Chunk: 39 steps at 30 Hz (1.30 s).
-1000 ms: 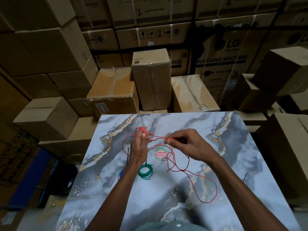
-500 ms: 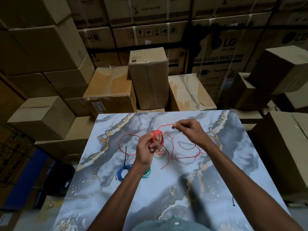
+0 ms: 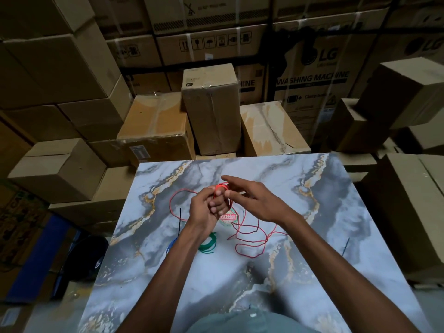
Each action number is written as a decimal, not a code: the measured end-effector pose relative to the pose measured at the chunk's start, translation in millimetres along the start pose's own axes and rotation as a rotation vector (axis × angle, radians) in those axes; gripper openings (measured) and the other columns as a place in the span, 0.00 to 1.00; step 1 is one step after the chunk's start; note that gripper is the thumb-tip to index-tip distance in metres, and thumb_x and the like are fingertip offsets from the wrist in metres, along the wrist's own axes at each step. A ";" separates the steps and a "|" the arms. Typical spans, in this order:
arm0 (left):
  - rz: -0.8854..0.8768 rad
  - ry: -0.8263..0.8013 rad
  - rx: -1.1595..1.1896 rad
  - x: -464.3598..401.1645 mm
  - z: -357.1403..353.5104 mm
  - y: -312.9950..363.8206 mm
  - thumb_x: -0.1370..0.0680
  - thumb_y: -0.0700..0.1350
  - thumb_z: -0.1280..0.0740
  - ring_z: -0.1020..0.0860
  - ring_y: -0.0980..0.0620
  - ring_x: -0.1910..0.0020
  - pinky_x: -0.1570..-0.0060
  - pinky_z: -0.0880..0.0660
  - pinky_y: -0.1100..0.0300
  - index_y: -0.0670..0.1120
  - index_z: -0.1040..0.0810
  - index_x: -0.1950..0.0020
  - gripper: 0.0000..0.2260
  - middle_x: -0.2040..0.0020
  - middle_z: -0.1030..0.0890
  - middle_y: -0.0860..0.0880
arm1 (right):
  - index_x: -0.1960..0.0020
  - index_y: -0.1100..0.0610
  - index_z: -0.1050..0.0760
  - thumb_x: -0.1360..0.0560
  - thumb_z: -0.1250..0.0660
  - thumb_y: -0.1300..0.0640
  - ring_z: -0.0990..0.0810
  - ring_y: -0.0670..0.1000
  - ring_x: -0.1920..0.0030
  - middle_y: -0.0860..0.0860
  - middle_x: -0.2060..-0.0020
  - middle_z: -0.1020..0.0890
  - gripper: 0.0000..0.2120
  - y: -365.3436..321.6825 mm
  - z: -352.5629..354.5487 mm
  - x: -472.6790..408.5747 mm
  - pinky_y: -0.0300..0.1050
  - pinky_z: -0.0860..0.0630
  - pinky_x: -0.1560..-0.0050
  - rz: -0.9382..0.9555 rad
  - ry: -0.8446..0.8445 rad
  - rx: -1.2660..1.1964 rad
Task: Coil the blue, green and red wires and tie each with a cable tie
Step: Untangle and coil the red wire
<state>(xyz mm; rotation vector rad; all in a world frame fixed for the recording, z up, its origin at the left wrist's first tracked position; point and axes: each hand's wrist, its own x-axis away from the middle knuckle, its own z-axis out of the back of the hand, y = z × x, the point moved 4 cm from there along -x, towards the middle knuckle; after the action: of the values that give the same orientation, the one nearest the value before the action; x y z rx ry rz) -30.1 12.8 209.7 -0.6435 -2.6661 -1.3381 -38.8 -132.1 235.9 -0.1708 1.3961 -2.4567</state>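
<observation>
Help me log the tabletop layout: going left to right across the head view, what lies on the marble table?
Black cable tie → blue wire → green wire coil → loose red wire loops → a second dark cable tie near the right edge.

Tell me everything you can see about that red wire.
The red wire is thin, flexible and looks plastic-coated. Part of it is wound into a small coil that the left hand grips above the marble-patterned table; the right hand touches the coil's top with straight fingers. The rest is uncoiled: one loop arcs out left of the hands, and a loose tangle lies on the table below the right hand, crossing a round labelled sticker. No cable tie is on it yet.
</observation>
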 end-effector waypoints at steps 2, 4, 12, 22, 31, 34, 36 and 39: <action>0.014 0.006 0.065 1.0 -0.1 -1.4 0.20 0.42 0.48 0.43 0.57 0.78 0.75 0.42 0.61 0.44 0.32 0.64 0.14 0.75 0.42 0.53 | 0.25 0.51 0.27 0.17 0.33 0.51 0.20 0.41 0.39 0.48 0.35 0.18 0.21 1.4 0.1 -0.1 0.35 0.24 0.37 -0.008 0.037 -0.033; 0.023 0.015 0.090 1.3 -0.8 -3.5 0.20 0.41 0.48 0.42 0.57 0.78 0.74 0.42 0.61 0.44 0.33 0.64 0.13 0.75 0.42 0.53 | 0.30 0.53 0.22 0.18 0.32 0.53 0.18 0.41 0.43 0.47 0.40 0.15 0.17 0.4 2.3 -0.7 0.41 0.21 0.39 0.013 0.077 -0.013; 0.074 0.047 -0.044 -0.1 -3.2 -9.7 0.21 0.43 0.48 0.40 0.54 0.75 0.69 0.37 0.58 0.44 0.34 0.63 0.11 0.73 0.40 0.50 | 0.37 0.49 0.20 0.18 0.37 0.53 0.17 0.54 0.56 0.53 0.54 0.14 0.12 3.7 -0.5 -1.1 0.58 0.20 0.52 -0.044 0.014 0.055; 0.065 0.025 -0.176 -0.3 -15.4 3.2 0.19 0.41 0.47 0.37 0.53 0.71 0.60 0.29 0.58 0.40 0.29 0.61 0.14 0.69 0.38 0.47 | 0.40 0.59 0.38 0.15 0.42 0.59 0.30 0.46 0.63 0.56 0.60 0.26 0.07 -0.7 6.5 -2.1 0.38 0.26 0.60 -0.089 -0.014 -0.208; 0.008 0.028 -0.217 -3.9 -29.6 2.2 0.17 0.39 0.48 0.37 0.54 0.73 0.62 0.30 0.59 0.42 0.32 0.62 0.14 0.71 0.39 0.48 | 0.47 0.56 0.35 0.17 0.41 0.65 0.26 0.52 0.59 0.59 0.61 0.25 0.06 12.4 15.7 -7.6 0.45 0.24 0.56 -0.149 -0.007 -0.533; -0.060 0.066 -0.341 -12.1 -26.2 1.2 0.17 0.40 0.49 0.37 0.55 0.72 0.61 0.32 0.56 0.42 0.30 0.61 0.14 0.70 0.37 0.49 | 0.46 0.61 0.31 0.20 0.32 0.62 0.25 0.58 0.59 0.66 0.60 0.23 0.09 17.3 23.6 -12.0 0.50 0.24 0.54 -0.126 0.047 -0.415; -0.082 0.083 -0.407 -12.2 -23.0 -3.0 0.17 0.40 0.49 0.35 0.57 0.74 0.60 0.31 0.55 0.43 0.30 0.61 0.15 0.71 0.36 0.50 | 0.46 0.57 0.26 0.23 0.26 0.57 0.22 0.59 0.62 0.61 0.63 0.21 0.11 20.0 30.0 -14.3 0.52 0.23 0.57 -0.060 0.099 -0.191; -0.070 0.079 -0.438 -10.4 -21.3 -7.4 0.17 0.40 0.49 0.33 0.57 0.73 0.58 0.30 0.56 0.43 0.31 0.63 0.15 0.73 0.37 0.51 | 0.47 0.51 0.18 0.24 0.27 0.50 0.17 0.48 0.61 0.49 0.61 0.15 0.08 19.8 33.3 -13.2 0.53 0.18 0.56 0.045 0.190 0.212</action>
<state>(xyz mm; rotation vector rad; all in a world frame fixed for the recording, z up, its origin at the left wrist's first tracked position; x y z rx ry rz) -26.0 -11.2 214.5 -0.5205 -2.3656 -1.9463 -13.9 -164.5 236.9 0.1439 1.1827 -2.6177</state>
